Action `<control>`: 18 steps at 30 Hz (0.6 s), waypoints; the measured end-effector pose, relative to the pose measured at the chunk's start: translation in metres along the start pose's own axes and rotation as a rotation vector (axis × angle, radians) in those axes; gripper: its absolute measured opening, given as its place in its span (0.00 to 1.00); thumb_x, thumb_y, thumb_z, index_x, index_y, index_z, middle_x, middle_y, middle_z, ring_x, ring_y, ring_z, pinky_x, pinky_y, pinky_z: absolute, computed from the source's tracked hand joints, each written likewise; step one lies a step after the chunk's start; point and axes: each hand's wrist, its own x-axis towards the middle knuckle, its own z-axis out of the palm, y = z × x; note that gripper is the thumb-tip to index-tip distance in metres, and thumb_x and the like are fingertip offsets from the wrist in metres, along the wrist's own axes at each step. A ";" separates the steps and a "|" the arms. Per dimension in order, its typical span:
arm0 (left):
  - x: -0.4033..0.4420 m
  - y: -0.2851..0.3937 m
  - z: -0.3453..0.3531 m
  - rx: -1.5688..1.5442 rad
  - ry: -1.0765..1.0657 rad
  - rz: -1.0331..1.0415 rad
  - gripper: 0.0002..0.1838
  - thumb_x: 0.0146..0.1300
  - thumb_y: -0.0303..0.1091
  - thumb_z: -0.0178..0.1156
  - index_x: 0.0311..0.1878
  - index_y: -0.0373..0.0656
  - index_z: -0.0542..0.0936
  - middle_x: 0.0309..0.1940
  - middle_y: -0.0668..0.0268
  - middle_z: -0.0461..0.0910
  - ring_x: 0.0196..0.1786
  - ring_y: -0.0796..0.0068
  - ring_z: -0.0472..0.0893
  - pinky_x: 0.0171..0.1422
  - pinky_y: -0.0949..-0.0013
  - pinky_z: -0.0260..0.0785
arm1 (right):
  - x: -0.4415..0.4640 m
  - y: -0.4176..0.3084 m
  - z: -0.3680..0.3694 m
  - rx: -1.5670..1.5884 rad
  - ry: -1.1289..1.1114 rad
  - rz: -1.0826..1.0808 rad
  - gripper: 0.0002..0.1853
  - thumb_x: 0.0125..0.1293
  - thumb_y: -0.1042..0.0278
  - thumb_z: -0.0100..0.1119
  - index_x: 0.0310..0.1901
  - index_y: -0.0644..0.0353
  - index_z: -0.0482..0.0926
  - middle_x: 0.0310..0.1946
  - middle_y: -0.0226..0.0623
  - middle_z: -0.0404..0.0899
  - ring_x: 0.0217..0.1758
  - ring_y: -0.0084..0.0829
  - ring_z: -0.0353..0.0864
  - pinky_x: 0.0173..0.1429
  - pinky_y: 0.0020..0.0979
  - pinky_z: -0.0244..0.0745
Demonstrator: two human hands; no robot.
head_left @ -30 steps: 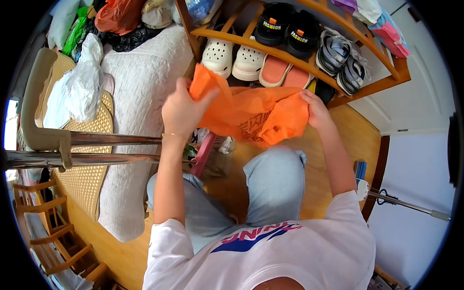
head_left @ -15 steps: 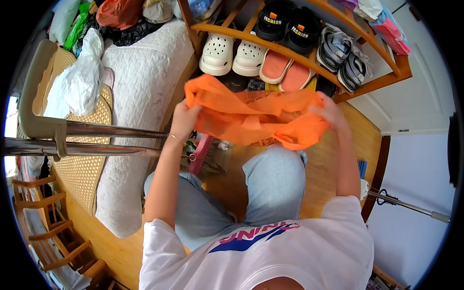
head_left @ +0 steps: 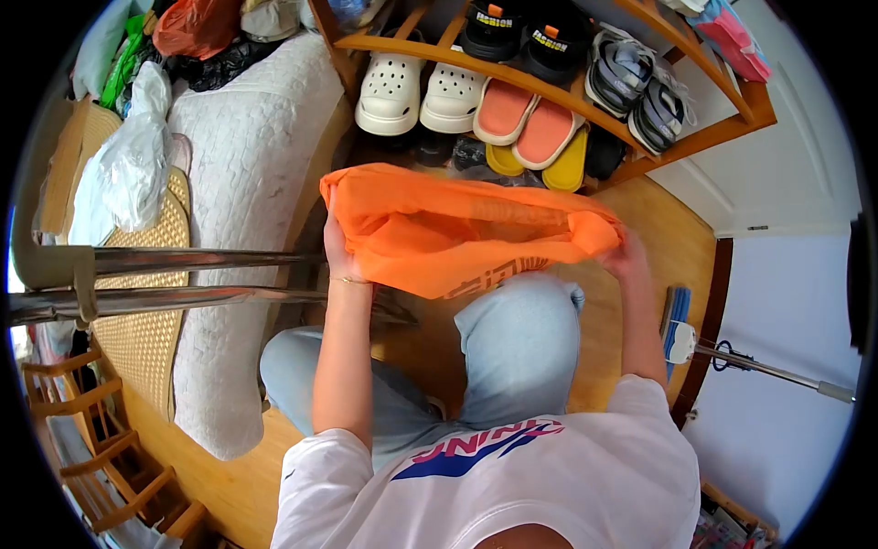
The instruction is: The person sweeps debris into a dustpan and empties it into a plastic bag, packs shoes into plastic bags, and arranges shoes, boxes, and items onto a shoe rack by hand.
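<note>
The left hand [head_left: 340, 245] has its grip on one end of an orange printed bag [head_left: 412, 256], its fingers mostly hidden by the fabric. The right hand [head_left: 627, 258] has its grip narrowed on the bunched opposite end. Between them the bag is stretched sideways, its mouth gaping upward, over the legs in light blue jeans [head_left: 521, 339]. Beyond it, cream clogs [head_left: 389, 96], coral slides [head_left: 503, 112] and yellow slippers [head_left: 566, 165] sit at the wooden shoe rack [head_left: 476, 62]. A white quilted cover [head_left: 247, 137] lies to the left.
</note>
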 end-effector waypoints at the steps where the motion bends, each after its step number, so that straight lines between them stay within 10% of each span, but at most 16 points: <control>1: 0.002 -0.002 -0.014 -0.012 -0.043 -0.010 0.26 0.72 0.54 0.45 0.63 0.44 0.71 0.60 0.60 0.74 0.61 0.57 0.74 0.65 0.53 0.67 | -0.009 0.002 0.006 0.090 0.027 -0.024 0.19 0.73 0.64 0.40 0.60 0.65 0.69 0.60 0.44 0.72 0.60 0.41 0.74 0.63 0.46 0.71; 6: 0.009 -0.018 -0.050 0.126 0.158 0.102 0.29 0.71 0.57 0.44 0.65 0.47 0.68 0.60 0.63 0.74 0.60 0.61 0.74 0.65 0.54 0.67 | 0.061 0.006 -0.102 -0.165 -0.368 -0.624 0.22 0.75 0.61 0.36 0.64 0.63 0.65 0.62 0.45 0.70 0.62 0.42 0.72 0.67 0.45 0.66; 8: 0.011 -0.025 -0.051 0.075 0.145 0.106 0.28 0.71 0.57 0.44 0.64 0.47 0.69 0.60 0.64 0.74 0.60 0.62 0.75 0.64 0.54 0.68 | 0.037 0.008 -0.072 -0.444 -0.096 -1.008 0.24 0.75 0.58 0.36 0.66 0.62 0.64 0.62 0.44 0.70 0.63 0.40 0.71 0.67 0.41 0.67; 12: 0.015 -0.024 -0.050 0.137 0.043 0.084 0.30 0.70 0.58 0.46 0.64 0.45 0.69 0.60 0.63 0.74 0.59 0.62 0.75 0.63 0.55 0.69 | -0.010 0.008 -0.014 -0.107 -0.375 -0.974 0.24 0.73 0.60 0.45 0.67 0.60 0.62 0.66 0.40 0.66 0.66 0.35 0.67 0.70 0.37 0.64; 16: 0.025 -0.030 -0.041 0.851 0.521 -0.021 0.33 0.66 0.56 0.57 0.59 0.34 0.70 0.54 0.54 0.76 0.55 0.58 0.76 0.56 0.56 0.70 | -0.020 0.019 -0.018 0.015 -0.495 -0.794 0.23 0.74 0.58 0.43 0.66 0.59 0.64 0.62 0.39 0.69 0.63 0.35 0.70 0.67 0.37 0.68; 18: 0.022 -0.039 -0.032 2.127 0.656 0.405 0.36 0.58 0.54 0.65 0.56 0.31 0.70 0.49 0.51 0.77 0.52 0.52 0.76 0.56 0.55 0.68 | -0.027 0.025 -0.019 0.025 -0.505 -0.707 0.23 0.74 0.57 0.43 0.65 0.59 0.65 0.60 0.39 0.71 0.61 0.34 0.71 0.65 0.36 0.70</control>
